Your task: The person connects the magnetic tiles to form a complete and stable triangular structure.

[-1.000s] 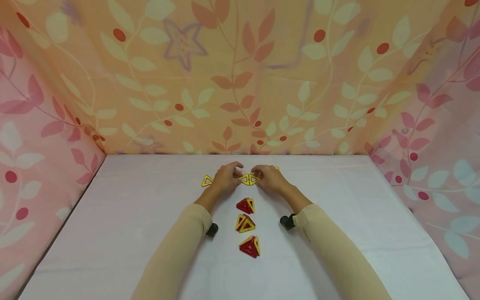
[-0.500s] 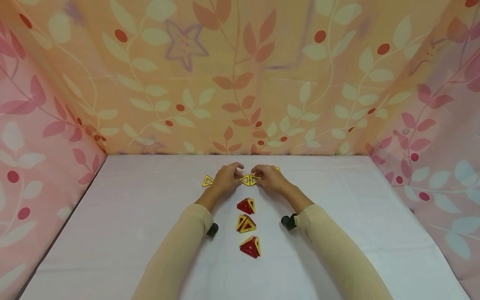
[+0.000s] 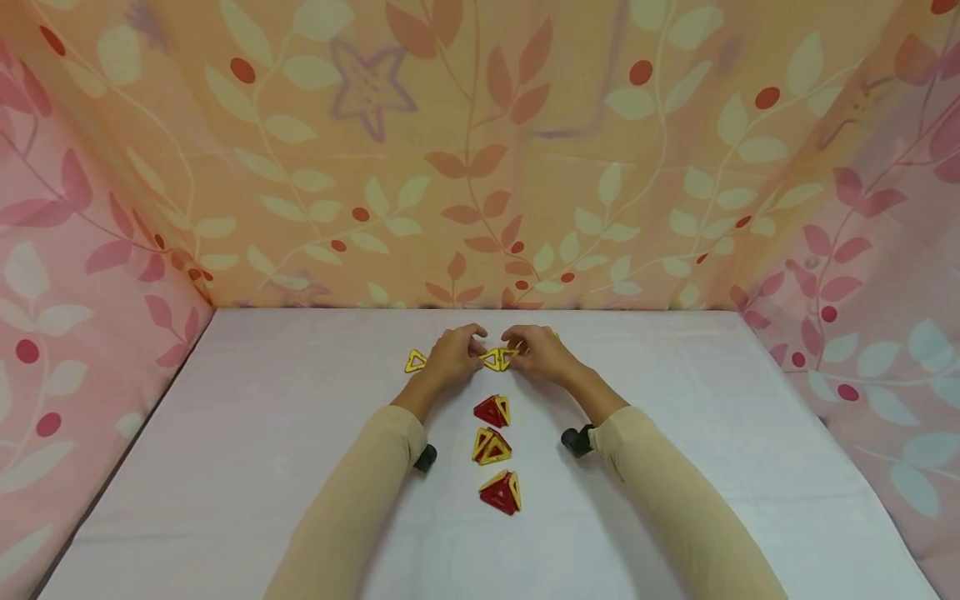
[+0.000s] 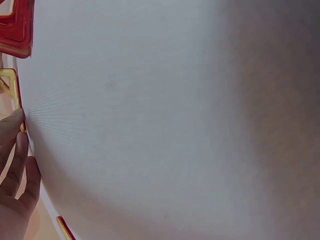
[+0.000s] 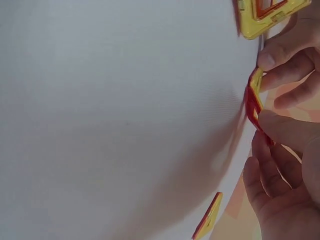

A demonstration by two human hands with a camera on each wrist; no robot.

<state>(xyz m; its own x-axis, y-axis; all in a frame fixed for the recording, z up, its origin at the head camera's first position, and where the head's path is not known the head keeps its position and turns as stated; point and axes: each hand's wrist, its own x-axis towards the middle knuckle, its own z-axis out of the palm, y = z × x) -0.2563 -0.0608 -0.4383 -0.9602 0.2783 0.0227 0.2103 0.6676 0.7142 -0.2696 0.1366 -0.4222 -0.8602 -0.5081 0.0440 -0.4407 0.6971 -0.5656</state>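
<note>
Two yellow triangular magnetic tiles meet edge to edge between the hands at the far middle of the table. My left hand (image 3: 456,354) pinches the outer corner of the left tile (image 3: 491,360) between thumb and fingers. The right tile (image 3: 507,358) is in the pinch of my right hand (image 3: 543,354). In the right wrist view, the red underside of the right-hand tile (image 5: 254,107) shows, tilted up off the cloth, with the thumb on its yellow face. At the left wrist view's edge, the left hand (image 4: 20,180) and a yellow tile (image 4: 9,82) are only partly visible.
Three red-and-yellow pyramids stand in a column toward me: the far one (image 3: 492,411), the middle one (image 3: 492,447) and the near one (image 3: 501,492). One loose yellow triangle (image 3: 415,361) lies left of the left hand. Another triangle (image 3: 556,335) is mostly hidden behind the right hand.
My right hand has risen slightly, and its tile looks narrower and more tilted against the left one. The left hand and the pyramids have stayed put.
</note>
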